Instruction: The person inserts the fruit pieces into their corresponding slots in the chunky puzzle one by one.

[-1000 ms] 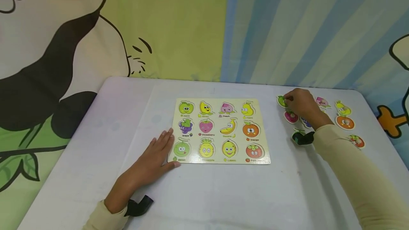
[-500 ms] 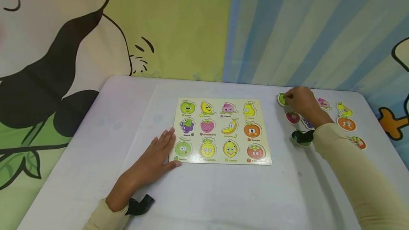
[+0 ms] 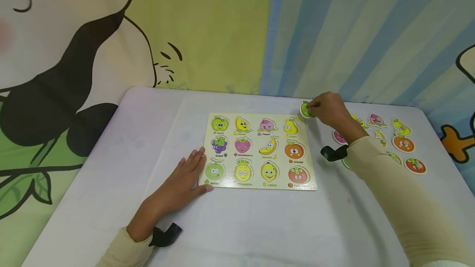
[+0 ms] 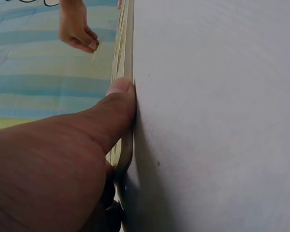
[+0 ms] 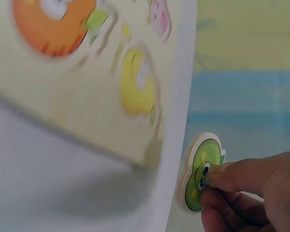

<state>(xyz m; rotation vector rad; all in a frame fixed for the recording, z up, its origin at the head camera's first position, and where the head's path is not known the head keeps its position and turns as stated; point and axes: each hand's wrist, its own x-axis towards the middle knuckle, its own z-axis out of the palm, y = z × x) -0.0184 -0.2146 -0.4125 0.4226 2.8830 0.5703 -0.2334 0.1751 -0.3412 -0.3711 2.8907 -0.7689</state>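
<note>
My right hand (image 3: 330, 110) pinches a green apple puzzle piece (image 3: 305, 109) by the small knob on its face, above the table beyond the board's far right corner. In the right wrist view the smiling apple piece (image 5: 197, 179) is tilted up on edge, thumb and fingers at its middle. The cream fruit puzzle board (image 3: 256, 170) lies flat, with rows of labelled fruit pictures. Along its left side rests my left hand (image 3: 178, 188), fingers extended, thumb at the near corner. The left wrist view has the left thumb (image 4: 118, 104) against the board's edge.
Loose fruit pieces lie right of the board: a peach (image 3: 377, 120), a pear (image 3: 401, 127), an orange (image 3: 403, 144), a red persimmon-like piece (image 3: 415, 165) and several more, some partly behind the right arm. A printed cloth (image 3: 222, 32) hangs behind the white table (image 3: 259, 226).
The right hand has lifted the apple piece from the spot among the loose pieces and carried it left toward the board. The left hand stays at the board's edge.
</note>
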